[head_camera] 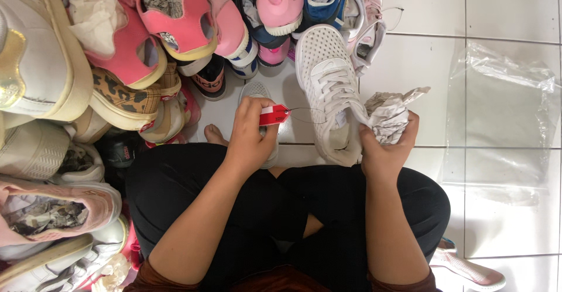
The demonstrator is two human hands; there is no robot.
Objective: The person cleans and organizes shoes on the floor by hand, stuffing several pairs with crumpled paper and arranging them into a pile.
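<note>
Sneaker stuffing step: left hand pinching red tag, right hand clenched on paper wad, probably next pressed into opening.

1. I see a white perforated lace-up sneaker.
2. A glossy red paper tag hangs from it.
3. The crumpled grey-white stuffing paper looks newsprint-mottled.
4. A tan leopard-print shoe sits under pink open-toe sandals.
5. The floor is glossy white tile.
</note>
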